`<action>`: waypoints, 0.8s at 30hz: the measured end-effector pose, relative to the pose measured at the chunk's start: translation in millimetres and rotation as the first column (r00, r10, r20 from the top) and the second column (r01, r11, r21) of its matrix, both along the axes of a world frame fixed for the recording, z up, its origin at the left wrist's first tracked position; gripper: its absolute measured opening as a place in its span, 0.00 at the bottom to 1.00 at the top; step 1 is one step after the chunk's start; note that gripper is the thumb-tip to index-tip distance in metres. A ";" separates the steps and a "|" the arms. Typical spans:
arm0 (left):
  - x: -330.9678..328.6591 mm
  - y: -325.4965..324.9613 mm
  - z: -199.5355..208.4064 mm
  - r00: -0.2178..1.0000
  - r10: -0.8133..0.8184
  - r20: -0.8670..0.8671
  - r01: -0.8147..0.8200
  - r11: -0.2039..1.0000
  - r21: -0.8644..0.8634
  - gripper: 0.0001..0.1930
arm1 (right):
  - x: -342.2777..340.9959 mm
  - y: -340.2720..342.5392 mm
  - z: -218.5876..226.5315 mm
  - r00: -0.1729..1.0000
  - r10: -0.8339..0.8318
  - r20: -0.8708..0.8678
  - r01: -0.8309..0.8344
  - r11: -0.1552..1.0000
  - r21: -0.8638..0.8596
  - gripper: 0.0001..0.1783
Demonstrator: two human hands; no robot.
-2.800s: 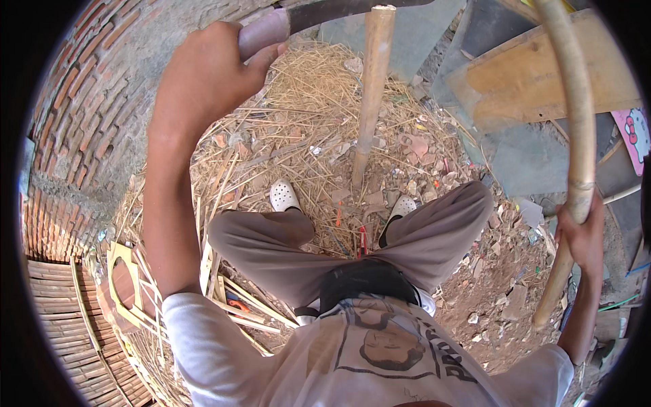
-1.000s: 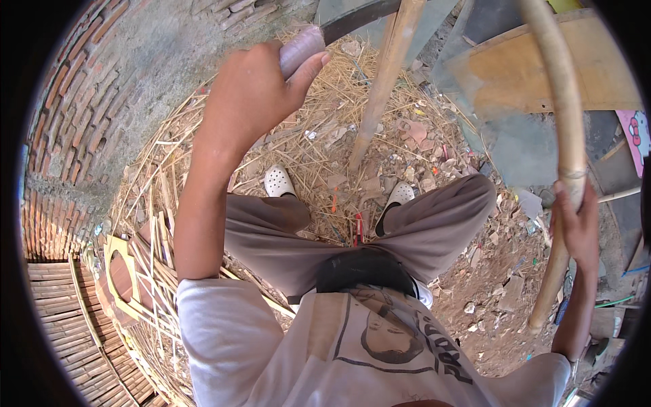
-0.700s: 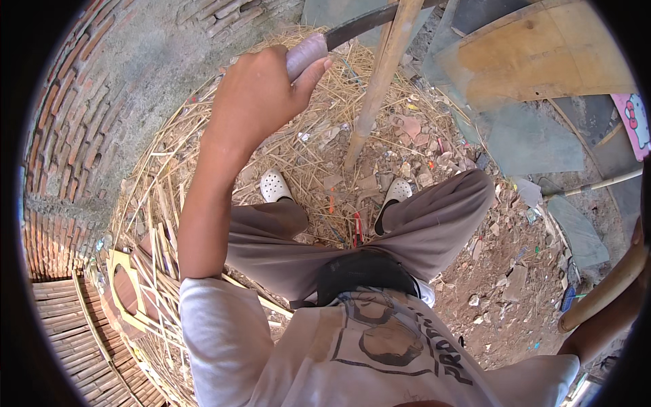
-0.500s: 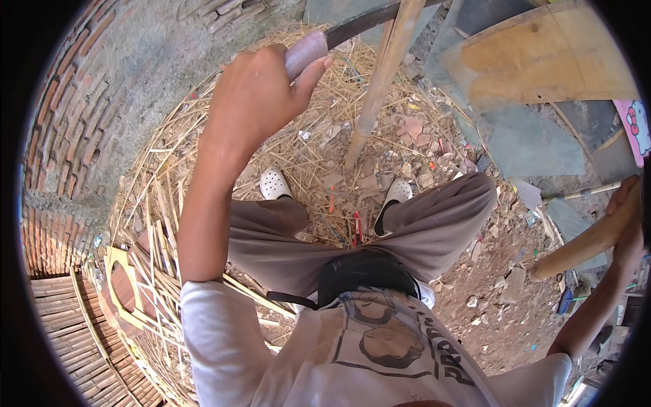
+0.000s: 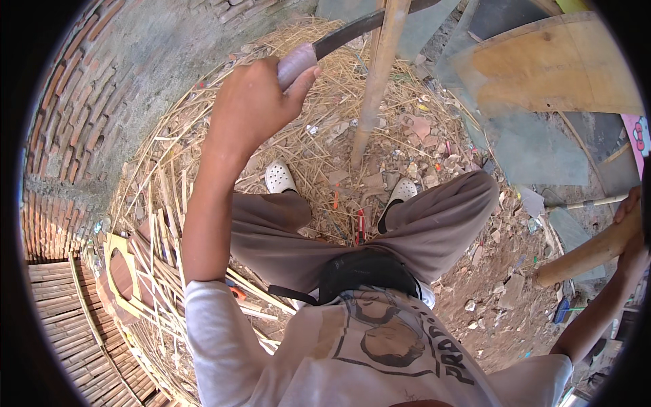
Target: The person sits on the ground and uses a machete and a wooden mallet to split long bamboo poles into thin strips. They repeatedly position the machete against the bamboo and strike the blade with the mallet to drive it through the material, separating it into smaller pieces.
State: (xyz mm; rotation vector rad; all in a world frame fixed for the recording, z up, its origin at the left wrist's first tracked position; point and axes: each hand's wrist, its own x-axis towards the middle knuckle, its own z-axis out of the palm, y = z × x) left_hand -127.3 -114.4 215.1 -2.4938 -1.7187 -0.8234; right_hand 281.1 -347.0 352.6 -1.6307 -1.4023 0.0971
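My left hand point(image 5: 254, 102) is closed round the purple-wrapped handle point(image 5: 297, 66) of a machete. Its dark blade point(image 5: 349, 34) reaches up and to the right, meeting an upright bamboo pole point(image 5: 371, 102) near the top of the view. One strip of the pole passes in front of the blade and another piece shows behind it, so the blade appears to sit in a split. At the right edge, my right hand point(image 5: 630, 207) grips a thick wooden club point(image 5: 586, 254), whose blunt end points left. Part of that hand is lost in the dark rim.
Straw and bamboo splints point(image 5: 163, 271) litter the ground on the left, with broken rubble point(image 5: 434, 146) ahead. A brick wall point(image 5: 88, 102) rises at the left. Grey sheets point(image 5: 536, 146) and a brown board point(image 5: 553, 64) lie at the far right. My white clogs point(image 5: 279, 178) flank the pole's foot.
The machete handle and my left hand have shifted slightly down and to the left. The club in my right hand has dropped a little. The whole view has also moved slightly.
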 end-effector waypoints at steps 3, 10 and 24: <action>-1.5 0.6 0.3 1.000 0.003 -0.005 -0.003 1.000 -0.028 0.29 | -9.8 6.0 -87.8 0.993 -0.086 -0.075 0.052 0.927 -0.372 0.14; 0.9 13.7 -17.1 1.000 -0.004 -0.014 0.005 1.000 0.030 0.28 | -9.1 -14.4 -107.6 0.997 -0.042 0.068 0.059 0.957 -0.285 0.30; -15.1 29.7 -20.8 0.999 0.047 0.010 -0.046 0.998 -0.047 0.30 | -16.0 6.6 -159.9 0.993 0.056 -0.107 -0.104 0.851 -0.515 0.39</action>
